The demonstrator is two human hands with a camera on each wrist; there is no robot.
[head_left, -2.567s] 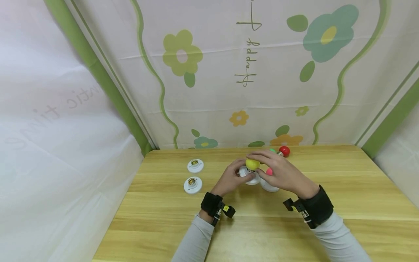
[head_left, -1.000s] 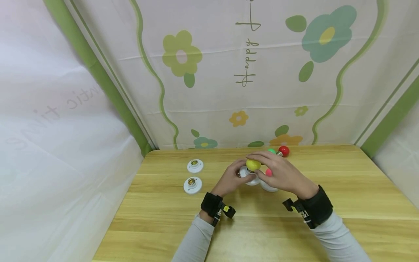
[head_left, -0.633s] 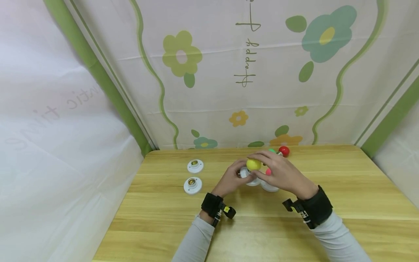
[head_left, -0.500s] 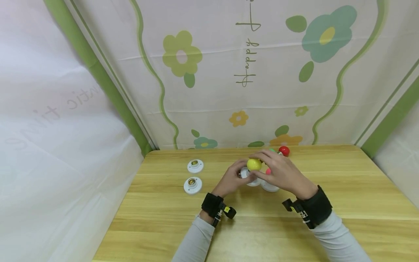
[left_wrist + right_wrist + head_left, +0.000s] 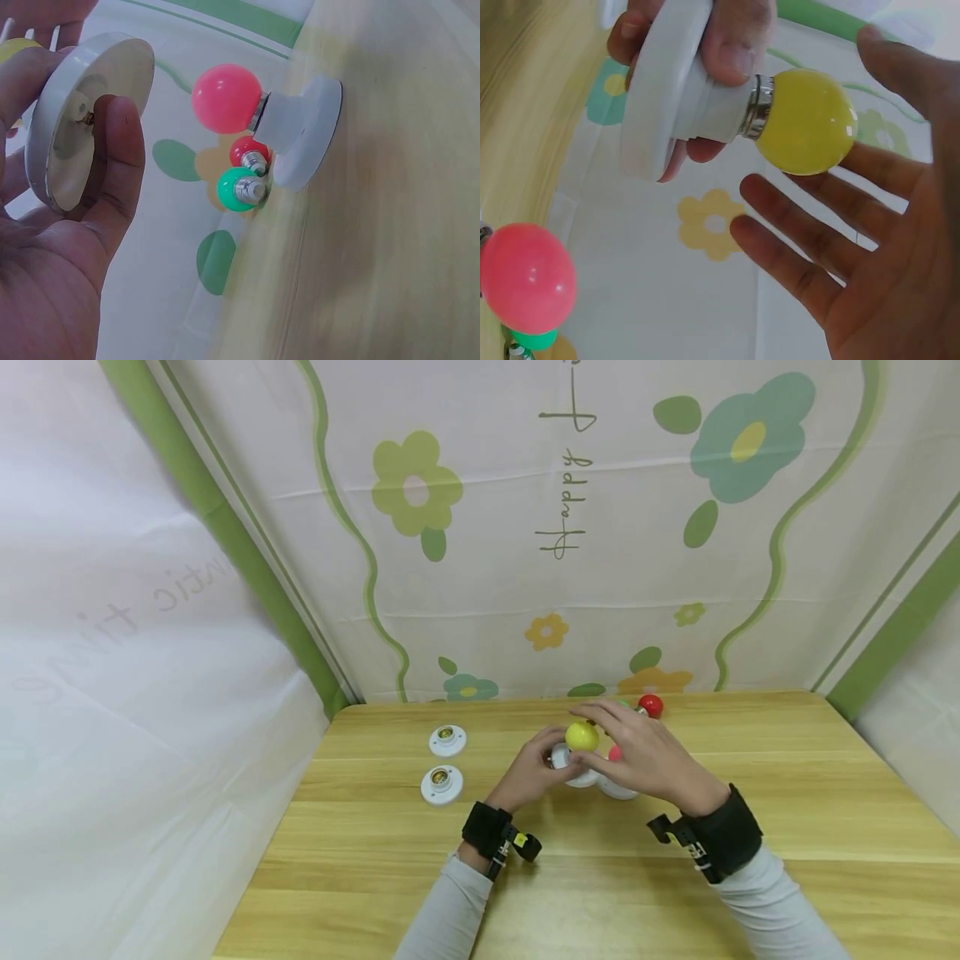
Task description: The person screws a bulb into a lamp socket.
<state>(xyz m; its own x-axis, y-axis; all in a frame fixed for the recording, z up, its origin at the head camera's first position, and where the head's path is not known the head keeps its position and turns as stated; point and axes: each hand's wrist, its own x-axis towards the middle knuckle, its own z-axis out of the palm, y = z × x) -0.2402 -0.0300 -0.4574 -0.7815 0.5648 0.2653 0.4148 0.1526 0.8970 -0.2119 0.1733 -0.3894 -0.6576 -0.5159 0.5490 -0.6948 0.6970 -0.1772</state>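
My left hand (image 5: 525,772) holds a white round lamp holder (image 5: 664,94) above the table, with its thumb on the socket collar and curled fingers under the hollow base. A yellow bulb (image 5: 806,124) sits in that socket, part of its silver screw cap showing. Around the bulb is my right hand (image 5: 648,756). In the right wrist view its fingers are spread and nearly straight, one fingertip at the bulb's lower side, while the thumb stands apart from it. Close by, a pink bulb (image 5: 226,97) is fitted in a second white holder (image 5: 322,124) standing on the table.
Two white holders (image 5: 447,740) without bulbs stand on the left of the wooden table (image 5: 360,860). A red bulb (image 5: 651,706) and a green bulb (image 5: 234,189) lie loose near the back edge. Printed fabric curtains (image 5: 480,568) rise behind and at the sides.
The yellow bulb and its holder have shifted slightly right and tilted. My right fingers, earlier close round the bulb, have loosened and spread. The left hand keeps its grip.
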